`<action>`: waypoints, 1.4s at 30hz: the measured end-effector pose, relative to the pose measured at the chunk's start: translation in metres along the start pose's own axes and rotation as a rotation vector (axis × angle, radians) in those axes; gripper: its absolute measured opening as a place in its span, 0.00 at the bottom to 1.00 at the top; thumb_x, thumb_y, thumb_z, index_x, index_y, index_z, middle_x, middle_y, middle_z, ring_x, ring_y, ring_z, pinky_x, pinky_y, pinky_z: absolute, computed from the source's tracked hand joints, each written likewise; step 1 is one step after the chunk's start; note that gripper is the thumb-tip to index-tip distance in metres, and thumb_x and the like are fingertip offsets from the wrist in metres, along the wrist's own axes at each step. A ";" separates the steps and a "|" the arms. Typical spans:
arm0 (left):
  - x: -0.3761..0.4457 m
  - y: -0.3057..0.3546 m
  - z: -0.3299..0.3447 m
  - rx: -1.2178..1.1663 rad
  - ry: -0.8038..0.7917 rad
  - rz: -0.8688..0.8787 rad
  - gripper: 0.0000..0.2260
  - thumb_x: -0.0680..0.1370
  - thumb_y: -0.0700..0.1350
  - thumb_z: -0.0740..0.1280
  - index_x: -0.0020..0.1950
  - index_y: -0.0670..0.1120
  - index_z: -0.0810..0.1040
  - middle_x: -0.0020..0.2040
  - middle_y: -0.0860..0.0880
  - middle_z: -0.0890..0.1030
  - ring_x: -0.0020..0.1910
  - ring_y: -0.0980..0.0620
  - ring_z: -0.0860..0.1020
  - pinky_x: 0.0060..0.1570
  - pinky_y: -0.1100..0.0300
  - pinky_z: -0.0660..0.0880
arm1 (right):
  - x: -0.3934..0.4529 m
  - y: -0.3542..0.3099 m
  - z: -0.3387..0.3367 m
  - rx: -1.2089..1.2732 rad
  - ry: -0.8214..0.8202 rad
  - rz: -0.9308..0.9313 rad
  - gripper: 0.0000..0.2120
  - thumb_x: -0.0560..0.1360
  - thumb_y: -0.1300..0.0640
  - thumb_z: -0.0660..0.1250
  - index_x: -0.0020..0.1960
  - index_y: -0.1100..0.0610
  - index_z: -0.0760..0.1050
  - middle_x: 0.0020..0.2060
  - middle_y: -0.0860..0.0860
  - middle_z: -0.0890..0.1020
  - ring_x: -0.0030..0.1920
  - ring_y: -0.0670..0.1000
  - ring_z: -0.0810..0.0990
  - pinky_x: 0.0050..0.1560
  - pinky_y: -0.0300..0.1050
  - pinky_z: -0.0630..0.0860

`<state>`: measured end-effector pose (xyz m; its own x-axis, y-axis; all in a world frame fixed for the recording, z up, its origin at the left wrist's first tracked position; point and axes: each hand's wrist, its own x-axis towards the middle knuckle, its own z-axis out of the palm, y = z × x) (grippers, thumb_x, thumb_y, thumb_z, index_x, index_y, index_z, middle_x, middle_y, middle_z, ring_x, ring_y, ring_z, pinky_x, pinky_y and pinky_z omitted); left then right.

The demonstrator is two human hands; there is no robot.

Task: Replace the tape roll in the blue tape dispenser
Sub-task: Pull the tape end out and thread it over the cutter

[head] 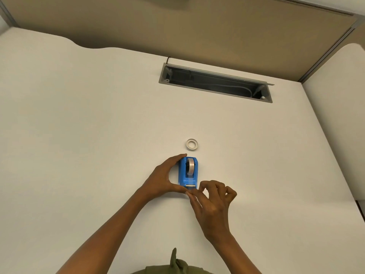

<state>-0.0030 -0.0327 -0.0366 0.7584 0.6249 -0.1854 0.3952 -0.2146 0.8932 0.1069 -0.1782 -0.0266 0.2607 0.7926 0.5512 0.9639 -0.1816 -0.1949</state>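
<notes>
The blue tape dispenser (188, 173) stands on the white desk (98, 135) with a clear tape roll (190, 165) seated in its cradle. My left hand (165, 177) grips the dispenser, fingers on its far left corner and thumb at its near end. My right hand (212, 200) pinches the tape end at the cutter (190, 186), thumb and forefinger together. A second ring, a white tape core or roll (192, 144), lies flat on the desk just beyond the dispenser.
An open cable tray slot (215, 83) with wires is sunk into the desk at the back. A beige partition wall (197, 26) bounds the far edge. A second desk surface (339, 115) adjoins on the right.
</notes>
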 end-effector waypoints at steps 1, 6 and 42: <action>0.000 0.000 0.000 0.000 0.001 0.003 0.41 0.60 0.52 0.79 0.67 0.60 0.60 0.65 0.63 0.65 0.62 0.65 0.66 0.55 0.81 0.60 | 0.000 0.000 0.000 0.002 0.007 -0.006 0.09 0.72 0.49 0.67 0.43 0.53 0.82 0.45 0.48 0.74 0.48 0.50 0.71 0.48 0.48 0.59; 0.000 0.000 0.000 0.003 0.002 -0.001 0.41 0.60 0.52 0.79 0.66 0.62 0.59 0.64 0.65 0.65 0.61 0.66 0.67 0.54 0.82 0.61 | 0.001 0.000 0.001 0.007 0.007 -0.008 0.09 0.71 0.49 0.68 0.42 0.53 0.83 0.42 0.50 0.78 0.47 0.50 0.71 0.47 0.48 0.59; -0.001 0.004 -0.003 0.021 -0.037 -0.014 0.41 0.61 0.49 0.79 0.63 0.66 0.57 0.59 0.73 0.61 0.55 0.80 0.62 0.50 0.86 0.59 | -0.003 0.010 -0.001 -0.055 -0.059 -0.191 0.10 0.70 0.53 0.66 0.48 0.51 0.83 0.48 0.51 0.69 0.46 0.51 0.70 0.46 0.48 0.58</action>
<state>-0.0035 -0.0317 -0.0312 0.7714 0.5996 -0.2131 0.4163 -0.2224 0.8816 0.1154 -0.1828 -0.0296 0.0713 0.8483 0.5248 0.9974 -0.0554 -0.0459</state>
